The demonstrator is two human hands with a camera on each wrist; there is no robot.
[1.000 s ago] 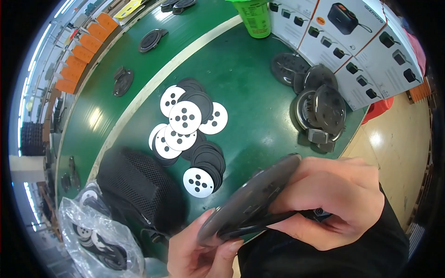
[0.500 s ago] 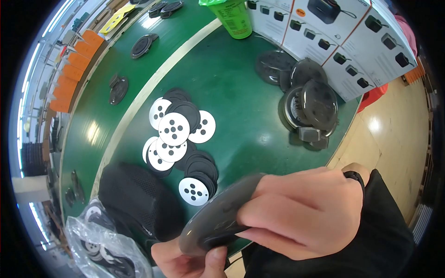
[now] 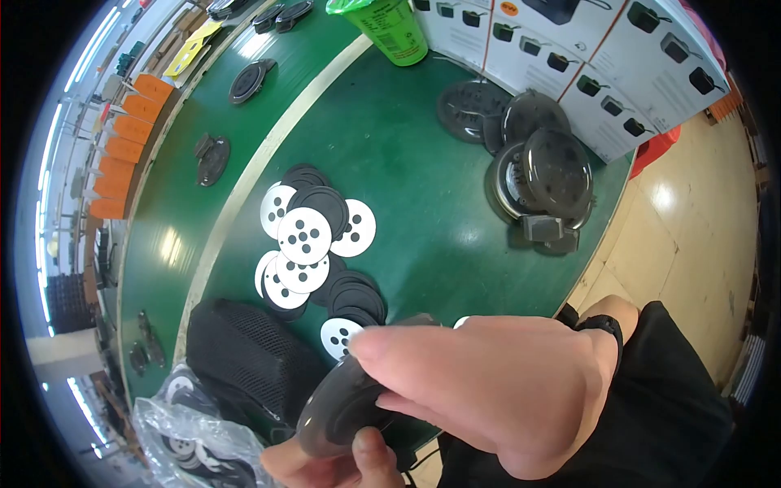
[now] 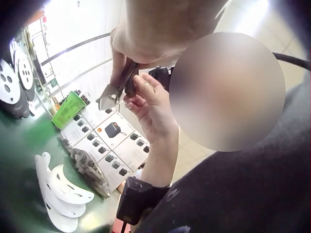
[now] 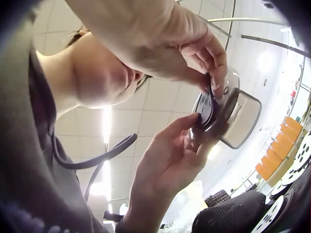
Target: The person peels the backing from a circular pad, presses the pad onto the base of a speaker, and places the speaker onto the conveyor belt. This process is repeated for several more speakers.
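Note:
My left hand (image 3: 370,464) holds a dark, see-through round plastic cover (image 3: 333,415) by its rim, low in the head view. A squarish tab sticks out from the cover in the right wrist view. Over the cover reaches my right hand (image 3: 496,382), hiding much of it. In the right wrist view, its thumb and fingers pinch the edge of a thin black disc (image 5: 207,106), which sits against the cover's face. White discs with round holes (image 3: 304,236) lie piled with black discs (image 3: 355,294) on the green table beyond my hands.
Similar dark covers (image 3: 557,171) are stacked at the right, before a printed white box (image 3: 602,73). A green cup (image 3: 394,37) stands at the back. Nearer left are a black mesh pouch (image 3: 244,350) and a clear bag of discs (image 3: 191,431). More covers (image 3: 250,81) lie past the pale strip.
The cover has moved down and left in the head view. My right hand has swung left over it, its fingers now further across the cover. The camera view has shifted slightly.

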